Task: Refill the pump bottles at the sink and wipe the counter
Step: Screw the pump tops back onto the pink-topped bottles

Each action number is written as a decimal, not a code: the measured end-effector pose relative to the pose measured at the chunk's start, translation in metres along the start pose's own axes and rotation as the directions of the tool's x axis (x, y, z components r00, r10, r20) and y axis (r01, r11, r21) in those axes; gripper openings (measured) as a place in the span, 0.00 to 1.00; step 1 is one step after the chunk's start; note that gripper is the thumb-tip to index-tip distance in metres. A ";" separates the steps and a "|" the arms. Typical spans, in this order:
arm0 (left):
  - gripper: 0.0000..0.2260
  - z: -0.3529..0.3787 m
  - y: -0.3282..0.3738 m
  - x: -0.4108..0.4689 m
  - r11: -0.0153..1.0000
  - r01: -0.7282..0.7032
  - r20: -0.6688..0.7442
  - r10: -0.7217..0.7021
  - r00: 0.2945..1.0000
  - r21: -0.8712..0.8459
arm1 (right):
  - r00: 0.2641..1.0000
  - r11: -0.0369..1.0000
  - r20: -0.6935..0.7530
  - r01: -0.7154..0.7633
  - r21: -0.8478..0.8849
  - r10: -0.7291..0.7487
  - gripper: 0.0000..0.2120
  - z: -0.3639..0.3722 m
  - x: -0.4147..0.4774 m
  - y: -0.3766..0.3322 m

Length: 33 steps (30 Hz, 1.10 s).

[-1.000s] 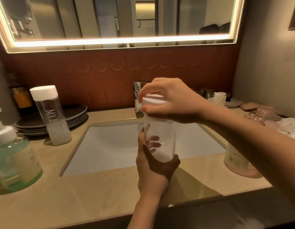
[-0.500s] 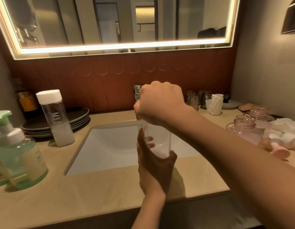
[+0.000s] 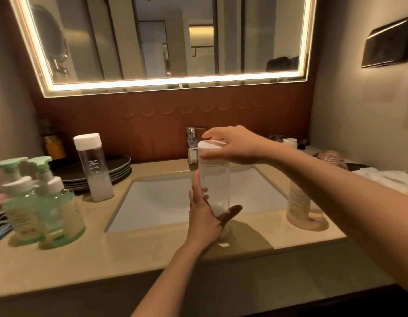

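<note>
Here, clear upright bottle (image 3: pixel 218 184), white cap (image 3: pixel 210 148), cloudy dregs, left hand (image 3: pixel 203 216) gripping it, right hand (image 3: pixel 235 145) clasping cap.

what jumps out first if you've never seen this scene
The clear bottle stands out at centre, upright at the front edge of the sink: the left hand grips its body and the right hand pinches its white cap. Next come the glowing lit mirror above and the green pump bottles on the counter at far left.
</note>
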<state>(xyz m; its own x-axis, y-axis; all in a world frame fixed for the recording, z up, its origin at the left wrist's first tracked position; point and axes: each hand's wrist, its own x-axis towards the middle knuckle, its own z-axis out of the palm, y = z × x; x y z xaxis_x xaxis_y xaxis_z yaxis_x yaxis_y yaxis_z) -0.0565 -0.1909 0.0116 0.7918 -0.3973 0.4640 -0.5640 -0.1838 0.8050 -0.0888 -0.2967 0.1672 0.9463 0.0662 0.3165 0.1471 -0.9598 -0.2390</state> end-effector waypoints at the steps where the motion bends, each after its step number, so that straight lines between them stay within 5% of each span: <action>1: 0.46 0.001 0.004 -0.001 1.000 0.000 0.015 0.000 1.000 -0.003 | 0.999 0.999 -0.035 -0.001 0.033 0.002 0.29 -0.002 -0.004 0.003; 8: 0.40 0.019 0.021 0.034 0.993 -0.115 0.136 0.115 0.984 -0.007 | 0.977 0.992 -0.212 -0.013 0.128 0.040 0.24 -0.031 -0.017 0.042; 17: 0.20 0.080 0.026 0.083 1.000 -0.008 0.087 0.010 0.996 -0.020 | 0.940 0.992 -0.317 -0.120 0.036 0.125 0.24 -0.081 -0.006 0.134; 23: 0.16 0.129 0.008 0.097 0.998 0.055 0.084 -0.052 0.995 -0.037 | 0.903 0.978 -0.379 -0.208 0.029 0.203 0.23 -0.092 0.010 0.202; 33: 0.10 0.157 -0.001 0.098 0.993 0.114 0.105 -0.110 0.988 -0.040 | 0.908 0.958 -0.314 -0.288 0.009 0.276 0.24 -0.067 0.029 0.268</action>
<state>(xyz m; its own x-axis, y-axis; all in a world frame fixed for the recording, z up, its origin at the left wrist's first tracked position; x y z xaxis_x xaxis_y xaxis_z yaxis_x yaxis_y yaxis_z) -0.0152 -0.3711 -0.0020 0.8199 -0.4667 0.3316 -0.4599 -0.1919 0.8670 -0.0410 -0.5697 0.1737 0.8097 -0.2904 0.5099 -0.1292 -0.9358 -0.3279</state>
